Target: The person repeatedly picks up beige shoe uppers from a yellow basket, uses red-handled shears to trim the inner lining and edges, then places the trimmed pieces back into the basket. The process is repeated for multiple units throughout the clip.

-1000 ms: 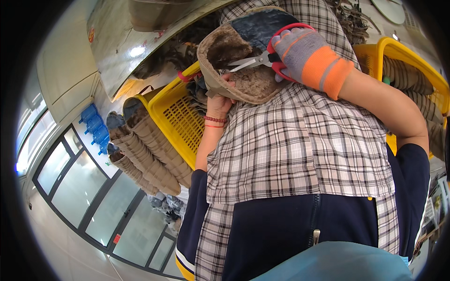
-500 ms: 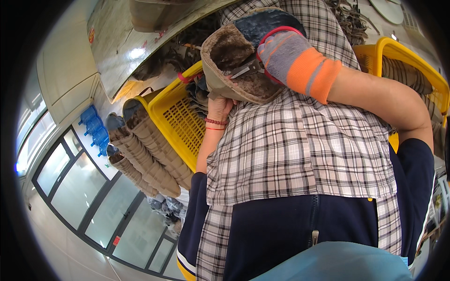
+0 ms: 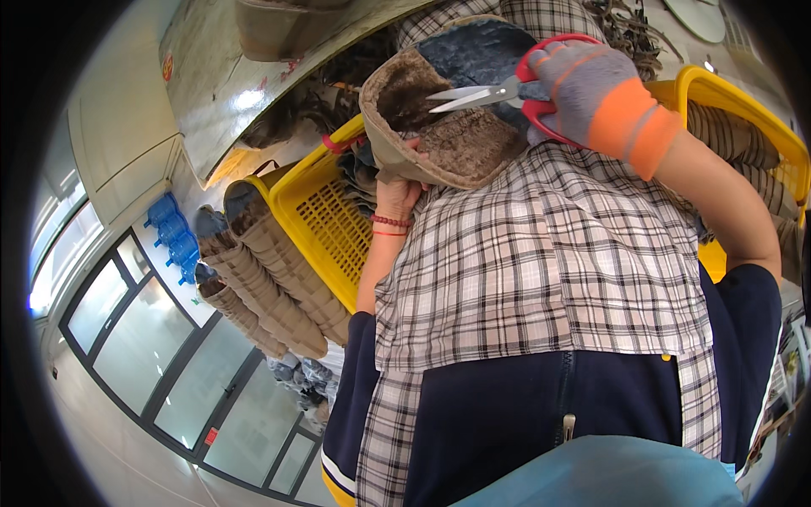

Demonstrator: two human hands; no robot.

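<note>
A shoe upper [image 3: 473,139] with brown fleece lining, a beige outside and a dark blue part lies across my lap at the top of the view. My bare left hand [image 3: 397,196] grips its left edge, mostly hidden under it, with a fingertip showing over the lining. My right hand [image 3: 596,89], in a grey and orange glove, grips red-handled scissors [image 3: 486,95]. Their blades stand slightly apart over the upper's opening, tips pointing left; whether they touch the lining I cannot tell.
Beside my left arm is a yellow basket [image 3: 306,186] with dark pieces in it. Stacked beige uppers [image 3: 283,266] lean left of it. Another yellow basket [image 3: 694,80] with stacked uppers stands right. A worktable [image 3: 228,84] stands far left, and dark scraps [image 3: 629,38] lie beyond my lap.
My right hand has drawn the scissors back to the right, out of the upper, and the blades have parted. A left fingertip now shows more clearly inside the upper.
</note>
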